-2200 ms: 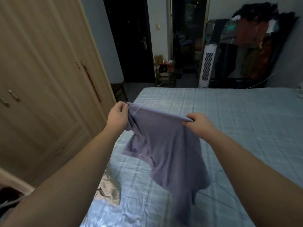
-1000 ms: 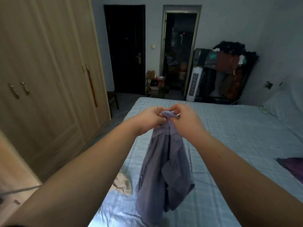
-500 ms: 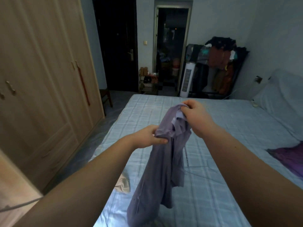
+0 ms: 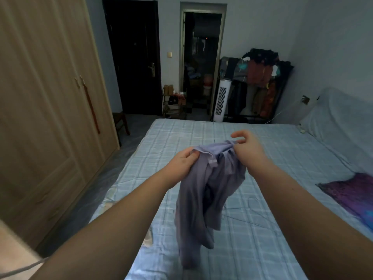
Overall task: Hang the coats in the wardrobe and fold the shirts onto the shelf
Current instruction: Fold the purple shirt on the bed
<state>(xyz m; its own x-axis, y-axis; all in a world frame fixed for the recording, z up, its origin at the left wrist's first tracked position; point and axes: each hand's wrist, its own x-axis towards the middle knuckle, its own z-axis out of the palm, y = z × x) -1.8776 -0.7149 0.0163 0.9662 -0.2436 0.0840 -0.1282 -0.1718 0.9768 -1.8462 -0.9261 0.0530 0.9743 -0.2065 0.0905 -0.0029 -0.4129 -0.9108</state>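
Since 0.5 s: both hands (image 4: 214,154) level, spread along soft lavender knit shirt (image 4: 203,190) | left hand (image 4: 182,162) pinching hem, right hand (image 4: 247,145) half-open on bunched edge | fold unstarted; closed pale-wood wardrobe (image 4: 50,110); purple garment (image 4: 351,195) waits at checked-sheet bed's (image 4: 282,229) right edge

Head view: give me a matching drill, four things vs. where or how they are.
Things:
1. shirt
2. wardrobe
3. purple cloth
4. fan

States:
A. doors shut
B. lying on the bed, right side
C. hanging from both hands
D. standing by the open doorway

Pairs: 1-C, 2-A, 3-B, 4-D
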